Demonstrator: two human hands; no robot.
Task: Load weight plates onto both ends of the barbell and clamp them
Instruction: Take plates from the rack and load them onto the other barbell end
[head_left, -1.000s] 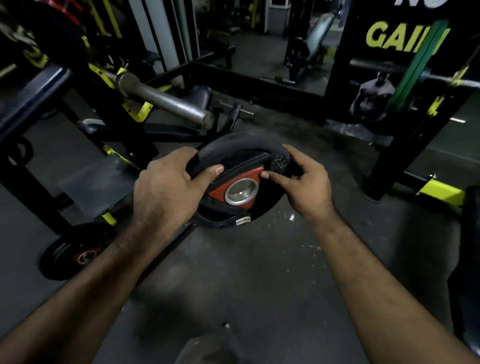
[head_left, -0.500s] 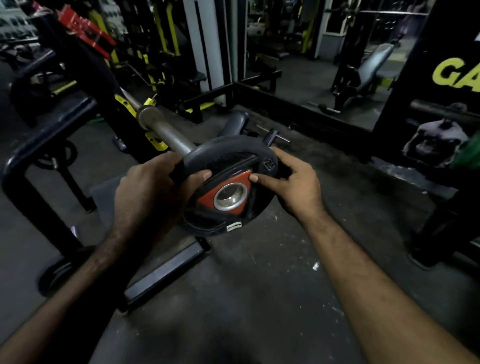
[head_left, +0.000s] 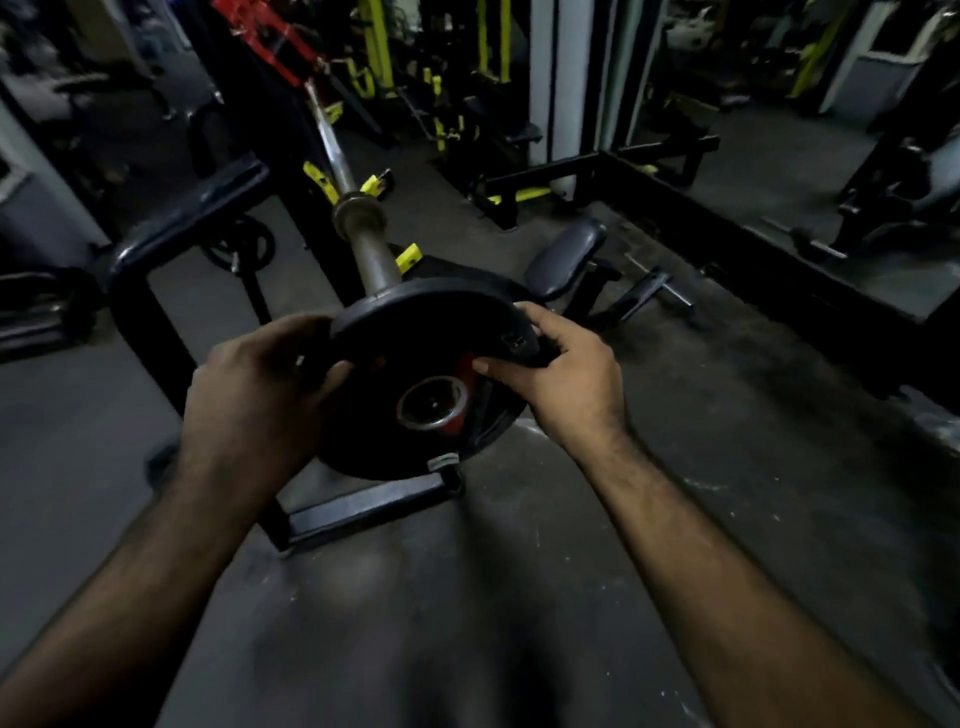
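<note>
A black weight plate (head_left: 415, 332) with a red hub and a steel-ringed centre hole sits between both my hands, facing me. My left hand (head_left: 254, 384) grips its left rim and my right hand (head_left: 566, 374) grips its upper right rim, thumb on the red part. The grey barbell sleeve (head_left: 371, 254) runs away from me toward the rack, and its near end is hidden behind the plate. Inside the centre hole I see a dark round face, apparently the sleeve's tip. The bar (head_left: 327, 135) continues up to a red part (head_left: 270, 41) on the rack.
A black bench frame (head_left: 156, 249) stands to the left, its foot bar (head_left: 363, 506) lying on the floor below the plate. A padded seat (head_left: 566, 257) and a small T-handle (head_left: 654, 291) lie behind on the right. Another plate (head_left: 241, 244) hangs at the back left.
The plate has come up level with the end of the barbell sleeve, which now points straight away from me. Both hands keep the same grip on the rim.
</note>
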